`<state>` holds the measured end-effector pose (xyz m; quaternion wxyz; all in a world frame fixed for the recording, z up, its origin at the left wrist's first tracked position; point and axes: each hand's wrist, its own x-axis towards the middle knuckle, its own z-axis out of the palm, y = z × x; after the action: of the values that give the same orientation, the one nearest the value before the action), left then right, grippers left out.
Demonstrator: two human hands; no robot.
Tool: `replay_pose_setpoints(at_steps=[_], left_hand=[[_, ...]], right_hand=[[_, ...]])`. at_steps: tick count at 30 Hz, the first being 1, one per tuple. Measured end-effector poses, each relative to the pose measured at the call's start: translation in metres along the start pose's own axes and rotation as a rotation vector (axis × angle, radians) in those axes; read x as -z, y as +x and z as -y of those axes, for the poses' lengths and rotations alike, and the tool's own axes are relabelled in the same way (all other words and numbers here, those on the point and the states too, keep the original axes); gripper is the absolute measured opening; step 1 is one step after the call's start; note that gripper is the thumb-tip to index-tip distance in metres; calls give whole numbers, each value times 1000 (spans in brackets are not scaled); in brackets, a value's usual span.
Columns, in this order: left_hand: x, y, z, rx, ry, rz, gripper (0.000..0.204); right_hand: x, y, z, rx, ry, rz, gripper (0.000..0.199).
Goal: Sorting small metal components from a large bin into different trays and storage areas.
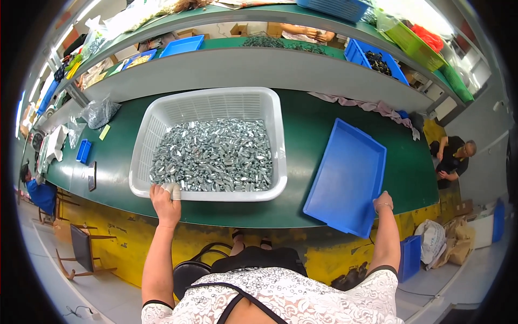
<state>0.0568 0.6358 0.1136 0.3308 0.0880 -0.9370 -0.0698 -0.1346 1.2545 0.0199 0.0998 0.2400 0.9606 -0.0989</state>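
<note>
From the head view, the left hand (164,198) gripped the near rim of the white basket (211,105) of silvery metal parts (213,156). Right of the basket, the right hand (383,202) clasped the blue tray (345,178) by its near corner.

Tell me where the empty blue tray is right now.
In the head view the blue tray lies on the green table, right of the white basket of metal parts, its near corner gripped by the right hand.

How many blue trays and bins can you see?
7: tray under the right hand, small box, two trays, bin, top crate, floor bin. More may hide.
</note>
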Motion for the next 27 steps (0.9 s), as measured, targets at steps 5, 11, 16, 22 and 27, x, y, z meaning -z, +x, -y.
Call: replay_pose_setpoints(at_steps=[5,11,16,22,27], left_hand=[[-13,5,-8,-76,-1,-162,12],[-14,-8,15,-78,69,-248,14],[2,-19,23,24,86,-220,17],[-11,-15,22,-6,-95,-191,22],[-1,-12,29,-4,-178,-165,15]], right_hand=[[6,13,120,464,570,-20,37],[-81,-47,276,868,631,116,24],[-154,-30,302,779,398,147,29],[-180,6,282,193,1806,770,35],[-63,-106,282,263,1523,776,42]])
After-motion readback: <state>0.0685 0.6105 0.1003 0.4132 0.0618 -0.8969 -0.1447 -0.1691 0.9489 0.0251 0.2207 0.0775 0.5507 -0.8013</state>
